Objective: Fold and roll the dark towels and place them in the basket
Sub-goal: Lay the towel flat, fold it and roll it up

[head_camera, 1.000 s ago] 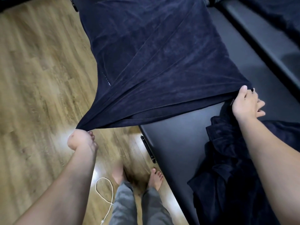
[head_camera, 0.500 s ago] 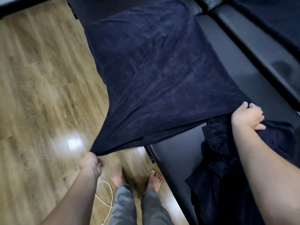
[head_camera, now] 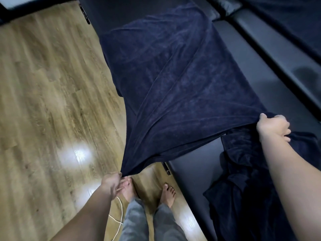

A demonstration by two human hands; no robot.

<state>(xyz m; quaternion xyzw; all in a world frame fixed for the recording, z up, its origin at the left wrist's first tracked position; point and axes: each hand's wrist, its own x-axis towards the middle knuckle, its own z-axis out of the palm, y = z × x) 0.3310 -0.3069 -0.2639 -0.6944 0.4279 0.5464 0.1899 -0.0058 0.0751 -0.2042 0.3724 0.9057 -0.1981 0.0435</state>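
A large dark navy towel (head_camera: 175, 87) lies stretched over the black padded bench (head_camera: 189, 173), its left part hanging past the bench edge above the floor. My left hand (head_camera: 113, 184) pinches the towel's near left corner, held low over the floor. My right hand (head_camera: 272, 126) grips the near right corner above the bench. The near edge runs taut between both hands. A second dark towel (head_camera: 243, 188) lies crumpled on the bench under my right forearm. No basket is in view.
Wooden floor (head_camera: 48, 110) fills the left side, with a white cable (head_camera: 119, 216) by my bare feet (head_camera: 167, 193). A second black padded surface (head_camera: 281, 54) runs along the right, with more dark fabric (head_camera: 295, 16) at the top right.
Both hands have drawn the towel nearer along the bench. My left hand moved right, closer to my feet, and the towel's far edge now shows on the bench.
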